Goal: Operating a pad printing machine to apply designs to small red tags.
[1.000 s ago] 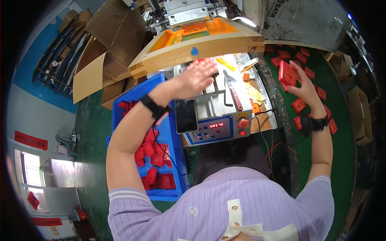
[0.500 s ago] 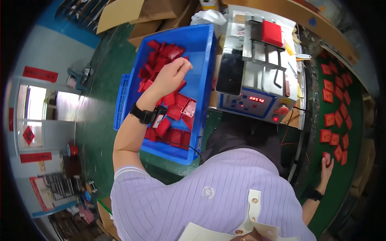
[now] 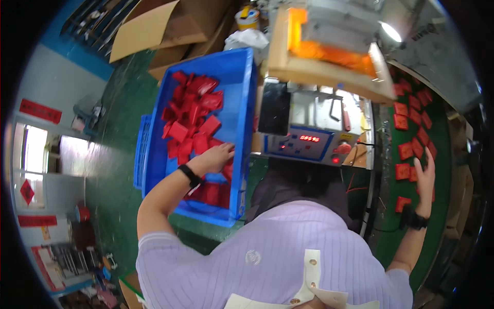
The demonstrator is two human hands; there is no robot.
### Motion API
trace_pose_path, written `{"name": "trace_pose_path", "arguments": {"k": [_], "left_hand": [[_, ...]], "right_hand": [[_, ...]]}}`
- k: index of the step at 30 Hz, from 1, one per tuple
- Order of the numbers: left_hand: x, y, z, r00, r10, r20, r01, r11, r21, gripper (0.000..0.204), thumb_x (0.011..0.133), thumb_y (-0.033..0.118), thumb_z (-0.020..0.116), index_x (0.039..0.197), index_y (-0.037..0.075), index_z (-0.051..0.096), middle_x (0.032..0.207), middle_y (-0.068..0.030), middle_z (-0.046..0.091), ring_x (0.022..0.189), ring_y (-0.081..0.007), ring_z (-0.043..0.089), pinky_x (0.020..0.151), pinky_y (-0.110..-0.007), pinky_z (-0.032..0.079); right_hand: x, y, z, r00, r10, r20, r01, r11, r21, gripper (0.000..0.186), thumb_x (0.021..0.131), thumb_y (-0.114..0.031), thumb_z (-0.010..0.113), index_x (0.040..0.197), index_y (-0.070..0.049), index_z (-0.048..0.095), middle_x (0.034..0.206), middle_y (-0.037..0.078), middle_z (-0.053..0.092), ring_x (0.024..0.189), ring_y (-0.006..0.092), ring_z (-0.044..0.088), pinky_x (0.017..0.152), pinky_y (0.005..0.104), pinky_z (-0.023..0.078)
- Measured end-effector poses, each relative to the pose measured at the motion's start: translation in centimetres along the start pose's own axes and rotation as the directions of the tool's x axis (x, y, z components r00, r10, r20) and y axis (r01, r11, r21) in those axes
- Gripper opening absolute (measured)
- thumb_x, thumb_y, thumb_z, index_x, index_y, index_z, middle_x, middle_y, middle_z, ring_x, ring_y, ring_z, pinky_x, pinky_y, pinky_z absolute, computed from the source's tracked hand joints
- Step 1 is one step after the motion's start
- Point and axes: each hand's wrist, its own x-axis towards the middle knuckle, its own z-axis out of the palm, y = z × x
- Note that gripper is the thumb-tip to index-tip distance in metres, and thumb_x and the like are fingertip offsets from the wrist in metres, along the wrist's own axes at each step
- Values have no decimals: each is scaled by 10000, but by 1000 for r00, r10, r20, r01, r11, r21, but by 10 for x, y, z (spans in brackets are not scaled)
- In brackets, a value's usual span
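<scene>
My left hand point(image 3: 216, 157) is inside the blue crate point(image 3: 237, 98), near its right wall. Its fingers are bent and drawn together, and what they hold, if anything, is hidden. Small red boxes point(image 3: 210, 125) lie heaped around it, and some red shows just below the fingertips. Over on the far right, my right hand point(image 3: 425, 172) hovers above the green conveyor belt point(image 3: 383, 257) with thumb and fingers apart. Several red boxes with gold print lie on the belt, one red box point(image 3: 401, 121) beyond the hand and another point(image 3: 402, 204) nearer me.
A screen-printing machine point(image 3: 307, 146) with a red-lit display stands between crate and belt. Its wooden frame point(image 3: 329, 77), with orange tape, covers the far part of the machine. Cardboard boxes point(image 3: 198, 23) and a white plastic bag point(image 3: 247, 40) are behind the crate.
My left hand moved lower and nearer me within the crate. My right hand let go of a red box and moved farther up the belt. The wooden frame came into view over the machine.
</scene>
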Motion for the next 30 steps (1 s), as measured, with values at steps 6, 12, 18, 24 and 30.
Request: {"name": "trace_pose_path", "arguments": {"k": [6,12,18,24,30], "left_hand": [[-6,17,-51,999,-48,-2,46,971,-233,534,680,-47,518,1212,2,497,1090,-234,572,1025,-376,543,880,-410,450],[-15,6,-75,854,-321,-410,40,826,-563,356,861,42,540,1216,13,514,1023,-98,590,947,-176,570,815,-278,450],[-22,13,-121,762,-455,-461,-60,659,-750,391,869,27,489,1260,37,479,965,-5,495,850,-89,460,763,-217,398],[-13,61,-180,720,-500,-480,-241,469,-850,401,863,62,405,1258,64,478,1063,13,530,906,-51,489,782,-188,396],[18,72,-211,795,-396,-461,-317,377,-870,384,856,50,397,1223,56,511,1055,13,530,912,-46,493,786,-188,400]], "right_hand": [[37,-74,17,994,-107,26,106,994,7,506,831,-211,627,1275,-31,465,1282,146,497,1205,256,458,1007,337,343],[71,-109,38,972,-230,55,225,970,88,530,809,-244,637,1267,-34,472,1249,152,519,1183,272,476,1000,345,352],[108,-121,63,953,-284,108,262,948,182,542,795,-244,650,1253,-14,477,1220,165,537,1151,254,504,969,345,388],[149,-135,98,907,-339,251,260,918,299,572,791,-273,681,1262,-20,478,1201,167,559,1113,239,540,952,337,414],[169,-189,111,710,-601,366,341,749,568,631,741,-263,735,1258,-22,467,1196,130,562,1113,196,507,938,320,412]]}}
